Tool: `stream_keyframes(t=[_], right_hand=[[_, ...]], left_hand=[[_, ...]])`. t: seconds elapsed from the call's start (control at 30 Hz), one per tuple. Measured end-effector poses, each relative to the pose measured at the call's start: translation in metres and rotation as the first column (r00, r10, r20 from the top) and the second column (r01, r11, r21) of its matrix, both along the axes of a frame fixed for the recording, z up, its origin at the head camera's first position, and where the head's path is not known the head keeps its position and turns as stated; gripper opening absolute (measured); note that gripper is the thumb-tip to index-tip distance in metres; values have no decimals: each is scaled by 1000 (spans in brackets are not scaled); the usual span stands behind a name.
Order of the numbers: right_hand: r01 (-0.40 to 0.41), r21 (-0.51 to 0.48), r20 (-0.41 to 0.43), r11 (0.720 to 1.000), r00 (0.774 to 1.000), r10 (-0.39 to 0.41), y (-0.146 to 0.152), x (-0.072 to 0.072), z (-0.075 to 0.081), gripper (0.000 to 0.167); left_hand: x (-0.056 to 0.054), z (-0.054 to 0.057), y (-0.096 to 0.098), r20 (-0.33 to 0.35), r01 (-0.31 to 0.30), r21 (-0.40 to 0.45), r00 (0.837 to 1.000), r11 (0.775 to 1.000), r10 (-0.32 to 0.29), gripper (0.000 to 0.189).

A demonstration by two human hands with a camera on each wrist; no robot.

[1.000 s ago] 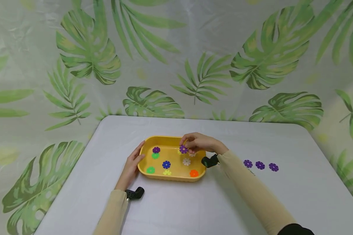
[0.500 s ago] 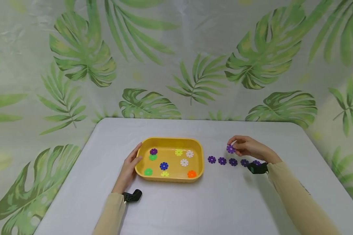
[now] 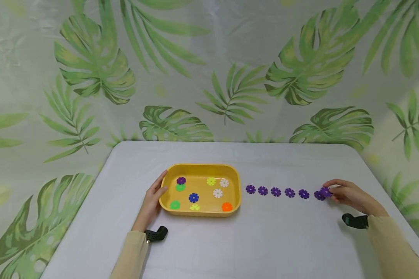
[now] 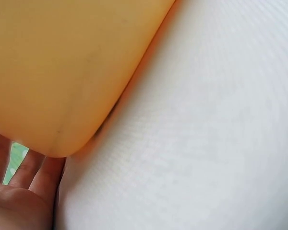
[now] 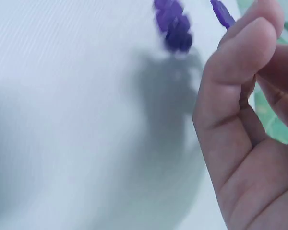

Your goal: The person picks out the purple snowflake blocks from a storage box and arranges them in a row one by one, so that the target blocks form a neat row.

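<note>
My right hand point(image 3: 349, 195) pinches a purple notched plastic flower disc point(image 3: 325, 192) between thumb and fingertips. It overlaps the rightmost disc point(image 3: 319, 195) of a row of purple flower discs point(image 3: 275, 192) on the white table. In the right wrist view, the held disc point(image 5: 222, 13) shows edge-on past the thumb, apart from the row point(image 5: 175, 26). At the left end of a yellow tray point(image 3: 200, 214), my left hand point(image 3: 153, 199) grips the wall, thumb over the rim and fingers along the outside. The left wrist view shows those fingers point(image 4: 26, 170) partly hidden behind the tray wall.
Inside the tray lie flower discs: a blue one point(image 3: 193, 197), an orange one point(image 3: 227, 207), a purple one point(image 3: 181, 180), and several green, yellow and white ones. The white-covered table point(image 3: 265, 240) ends at a leaf-patterned sheet point(image 3: 181, 69) behind.
My right hand has gone from over the tray to the row's right end, carrying purple discs. The row has grown from its left end rightward. My left hand stays at the tray.
</note>
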State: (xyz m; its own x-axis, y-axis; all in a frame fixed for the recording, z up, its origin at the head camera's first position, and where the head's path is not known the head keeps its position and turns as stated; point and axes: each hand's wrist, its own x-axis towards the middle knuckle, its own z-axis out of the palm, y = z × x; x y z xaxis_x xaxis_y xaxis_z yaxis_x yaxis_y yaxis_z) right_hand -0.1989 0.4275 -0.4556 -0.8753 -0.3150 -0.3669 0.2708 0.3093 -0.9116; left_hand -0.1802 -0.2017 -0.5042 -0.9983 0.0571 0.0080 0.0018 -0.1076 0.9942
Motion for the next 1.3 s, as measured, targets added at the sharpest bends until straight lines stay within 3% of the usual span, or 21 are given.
stream_keyframes(t=[0.13,0.3,0.43,0.53,0.9,1.13,1.3], right_hand=[[42,37,-24,998,999,-41,13,6,-9,23],[94,173,-101,980,992,-77,10,7,-13,27],[121,256,-140,959,986,-87,-5,3,-7,35],[106,263,-167,959,984,-63,-26,-2,1,37],[-85,75,-180,994,979,97,-157,-32,37,41],[-219,5,-129,976,967,218,-262,-48,48,36],[-317,-38,-99,948,945,312,-325,-54,46,35]], left_hand=[[1,0,-1,2,0,7,1000,1000,0,52],[2,0,-3,-8,-4,-1,1000,1000,4,52],[1,0,-4,-13,-10,-4,1000,1000,10,52],[2,0,-4,-14,-6,4,1000,1000,6,52],[0,-1,-2,-27,12,14,1000,1000,-11,53],[-1,-2,0,-30,5,16,1000,1000,-4,51],[0,-1,0,-27,9,18,1000,1000,-8,51]])
